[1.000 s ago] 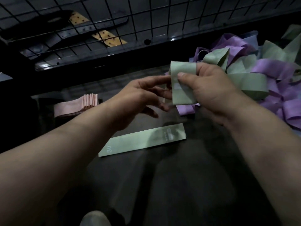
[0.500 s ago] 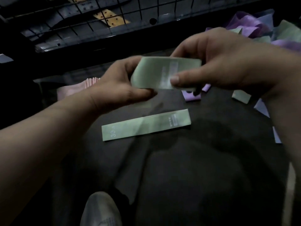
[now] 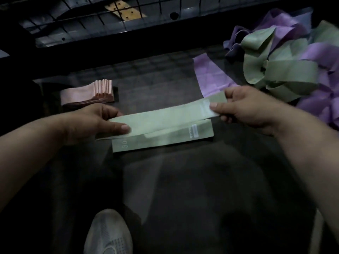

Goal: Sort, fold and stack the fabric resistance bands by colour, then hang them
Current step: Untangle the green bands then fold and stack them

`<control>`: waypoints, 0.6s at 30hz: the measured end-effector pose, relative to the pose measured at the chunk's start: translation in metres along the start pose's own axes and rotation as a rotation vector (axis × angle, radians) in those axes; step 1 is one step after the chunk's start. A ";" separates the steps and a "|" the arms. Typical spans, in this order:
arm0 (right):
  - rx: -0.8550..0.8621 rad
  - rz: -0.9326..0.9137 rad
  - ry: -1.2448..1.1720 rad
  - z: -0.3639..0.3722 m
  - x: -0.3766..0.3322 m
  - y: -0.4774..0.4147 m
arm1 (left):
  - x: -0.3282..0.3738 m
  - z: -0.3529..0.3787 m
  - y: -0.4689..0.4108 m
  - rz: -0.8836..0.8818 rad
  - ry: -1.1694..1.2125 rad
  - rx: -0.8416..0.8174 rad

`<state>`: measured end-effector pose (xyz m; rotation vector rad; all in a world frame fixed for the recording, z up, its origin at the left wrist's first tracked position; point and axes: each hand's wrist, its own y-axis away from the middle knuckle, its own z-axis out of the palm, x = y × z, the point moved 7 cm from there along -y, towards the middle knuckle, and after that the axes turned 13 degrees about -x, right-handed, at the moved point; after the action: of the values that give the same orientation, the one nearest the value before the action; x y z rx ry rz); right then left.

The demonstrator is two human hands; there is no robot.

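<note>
The left hand (image 3: 99, 123) pinches one end of a green band (image 3: 165, 116) and the right hand (image 3: 245, 109) pinches the other, holding it taut and flat at mid-frame. It hangs just above, and partly over, a second green band (image 3: 165, 141) lying flat on the dark surface. This looks like the green stacking step. The next move calls for lowering it with the edges matched. A pink stack (image 3: 86, 94) sits upper left, and the unsorted pile (image 3: 286, 74) upper right.
</note>
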<state>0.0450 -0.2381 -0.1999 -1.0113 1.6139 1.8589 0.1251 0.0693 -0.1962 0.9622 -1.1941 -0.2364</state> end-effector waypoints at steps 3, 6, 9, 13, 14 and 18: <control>0.000 0.122 0.074 0.009 0.027 -0.005 | -0.028 -0.013 0.004 -0.056 0.123 0.175; 0.034 0.188 0.061 0.015 0.045 -0.006 | -0.052 -0.010 0.003 -0.079 0.256 0.303; 0.081 0.175 0.027 0.020 0.055 -0.004 | -0.067 -0.006 0.001 -0.066 0.326 0.394; 0.157 0.171 0.152 0.020 0.063 -0.007 | -0.076 -0.005 0.000 -0.099 0.231 0.451; 0.176 0.163 0.203 0.019 0.064 -0.007 | -0.076 -0.005 -0.001 -0.101 0.219 0.465; 0.225 0.103 0.415 0.016 0.062 -0.007 | -0.072 -0.005 0.000 -0.067 0.133 0.526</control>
<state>0.0091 -0.2283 -0.2525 -1.2919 2.0951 1.5499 0.1011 0.1161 -0.2452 1.4524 -1.1224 0.0976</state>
